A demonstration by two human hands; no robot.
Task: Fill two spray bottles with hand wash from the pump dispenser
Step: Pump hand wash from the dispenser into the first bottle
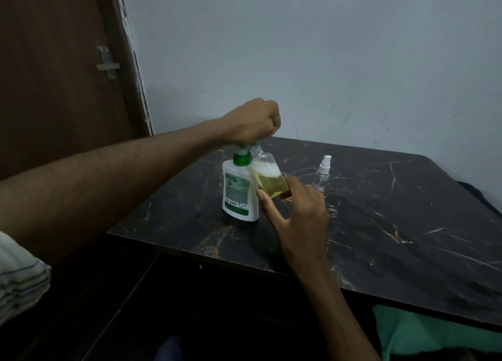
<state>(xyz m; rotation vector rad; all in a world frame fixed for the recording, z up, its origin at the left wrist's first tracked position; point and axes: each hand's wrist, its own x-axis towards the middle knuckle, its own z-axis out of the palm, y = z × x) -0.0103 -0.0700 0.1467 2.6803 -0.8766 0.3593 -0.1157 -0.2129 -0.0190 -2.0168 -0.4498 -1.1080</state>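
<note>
Yellow wash fills about half the first spray bottle (269, 177).
My left hand (252, 120), fisted, presses the pump dispenser (240, 189); my right hand (296, 214) grips the tilted bottle under its spout. Second spray bottle (322, 177) stands unfilled, right.

Lighting is dim and cool, with a bluish cast over the wall (312, 62). The dark marble-patterned table (380, 225) carries only faint sheen, and the space beneath it falls into near-black shadow. Wide-angle distortion bends the door (54, 62) at the left edge; fine detail is soft throughout.
</note>
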